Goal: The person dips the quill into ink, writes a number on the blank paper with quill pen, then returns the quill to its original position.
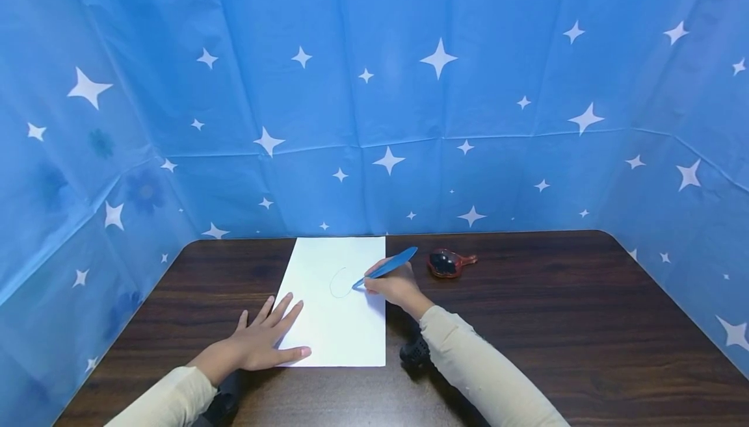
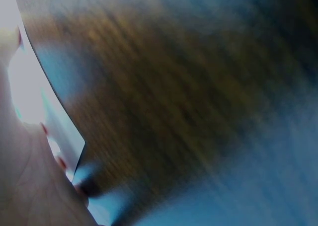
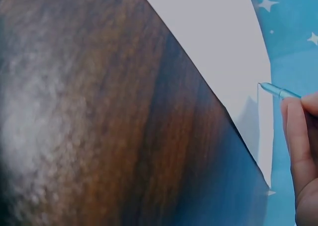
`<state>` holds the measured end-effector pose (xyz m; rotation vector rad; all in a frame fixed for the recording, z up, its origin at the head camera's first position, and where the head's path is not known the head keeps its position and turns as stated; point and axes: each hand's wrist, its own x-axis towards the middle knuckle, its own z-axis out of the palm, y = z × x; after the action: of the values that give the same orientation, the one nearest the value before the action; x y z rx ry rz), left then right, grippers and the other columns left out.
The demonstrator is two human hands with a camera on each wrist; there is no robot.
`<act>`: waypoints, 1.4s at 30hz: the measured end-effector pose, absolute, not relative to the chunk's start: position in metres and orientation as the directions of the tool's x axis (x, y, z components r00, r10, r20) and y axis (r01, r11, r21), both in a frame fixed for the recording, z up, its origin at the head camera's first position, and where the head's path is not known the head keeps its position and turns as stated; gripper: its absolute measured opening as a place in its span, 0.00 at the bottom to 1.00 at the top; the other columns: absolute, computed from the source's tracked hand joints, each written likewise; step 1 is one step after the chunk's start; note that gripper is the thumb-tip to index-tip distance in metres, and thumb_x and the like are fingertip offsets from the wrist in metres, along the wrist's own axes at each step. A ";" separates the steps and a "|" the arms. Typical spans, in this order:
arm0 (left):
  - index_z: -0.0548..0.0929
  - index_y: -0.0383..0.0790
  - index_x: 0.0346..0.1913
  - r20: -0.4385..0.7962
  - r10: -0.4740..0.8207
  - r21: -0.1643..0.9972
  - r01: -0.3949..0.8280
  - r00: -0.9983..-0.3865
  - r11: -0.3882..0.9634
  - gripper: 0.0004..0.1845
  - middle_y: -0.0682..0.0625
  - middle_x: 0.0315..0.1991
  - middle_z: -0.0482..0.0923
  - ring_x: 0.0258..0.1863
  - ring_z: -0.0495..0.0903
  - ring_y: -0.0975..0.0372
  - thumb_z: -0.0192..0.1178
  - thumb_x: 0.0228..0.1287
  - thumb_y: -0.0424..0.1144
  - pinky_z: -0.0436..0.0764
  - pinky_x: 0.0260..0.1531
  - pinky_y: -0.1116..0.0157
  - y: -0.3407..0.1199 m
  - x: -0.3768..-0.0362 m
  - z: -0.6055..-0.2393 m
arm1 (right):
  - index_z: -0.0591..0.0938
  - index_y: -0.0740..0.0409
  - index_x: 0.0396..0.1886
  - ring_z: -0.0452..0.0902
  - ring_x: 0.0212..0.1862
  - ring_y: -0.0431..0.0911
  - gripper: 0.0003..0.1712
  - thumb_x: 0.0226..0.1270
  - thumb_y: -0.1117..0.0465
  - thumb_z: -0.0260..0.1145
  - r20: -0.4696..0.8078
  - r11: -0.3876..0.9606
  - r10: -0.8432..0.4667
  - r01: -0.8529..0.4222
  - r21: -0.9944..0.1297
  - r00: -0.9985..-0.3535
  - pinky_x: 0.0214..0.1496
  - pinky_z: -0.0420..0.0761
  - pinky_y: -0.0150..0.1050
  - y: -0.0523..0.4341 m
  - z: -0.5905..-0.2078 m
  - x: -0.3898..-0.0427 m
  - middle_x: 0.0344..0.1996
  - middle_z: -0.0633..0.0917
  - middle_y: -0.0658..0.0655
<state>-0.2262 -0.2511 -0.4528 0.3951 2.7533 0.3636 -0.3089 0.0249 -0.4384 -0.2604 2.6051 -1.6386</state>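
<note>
A white sheet of paper (image 1: 333,336) lies on the dark wooden table, bearing a thin, partly drawn round line left of the pen tip. My right hand (image 1: 398,284) pinches a blue pen (image 1: 391,264) whose top is broad and feather-shaped; its tip touches the sheet. In the right wrist view the pen (image 3: 279,91) meets the paper (image 3: 218,52), with curled fingers (image 3: 299,141) around it. Spread flat, my left hand (image 1: 260,339) rests on the sheet's lower left edge. The left wrist view shows part of that hand (image 2: 30,176) beside the paper's corner (image 2: 67,131).
Right of the sheet, towards the back of the table (image 1: 556,323), lies a small red-framed object with a dark, shiny face and a short handle (image 1: 446,263). A blue curtain with white stars (image 1: 409,108) stands behind the table and along both sides.
</note>
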 end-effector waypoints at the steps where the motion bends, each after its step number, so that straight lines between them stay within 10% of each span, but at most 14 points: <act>1: 0.45 0.52 0.77 -0.290 0.309 0.289 0.224 -0.906 0.931 0.53 0.47 0.78 0.31 0.75 0.30 0.42 0.45 0.55 0.78 0.29 0.59 0.29 -0.252 -0.227 -0.454 | 0.86 0.59 0.30 0.83 0.27 0.42 0.03 0.56 0.64 0.70 0.051 0.424 -0.161 -0.115 -0.898 -0.986 0.35 0.84 0.37 0.025 -0.438 -0.309 0.24 0.86 0.52; 42: 0.49 0.51 0.77 -0.256 0.315 0.309 0.231 -0.914 0.922 0.54 0.46 0.78 0.33 0.75 0.31 0.42 0.47 0.54 0.78 0.30 0.58 0.27 -0.252 -0.228 -0.459 | 0.86 0.61 0.30 0.81 0.25 0.40 0.04 0.52 0.68 0.70 0.134 0.221 0.001 -0.130 -0.967 -0.991 0.32 0.82 0.35 -0.007 -0.450 -0.298 0.23 0.86 0.53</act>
<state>-0.2279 -0.2521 -0.4587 0.4043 2.7793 0.3948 -0.2981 -0.0074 -0.4495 -0.1345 2.5346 -2.0249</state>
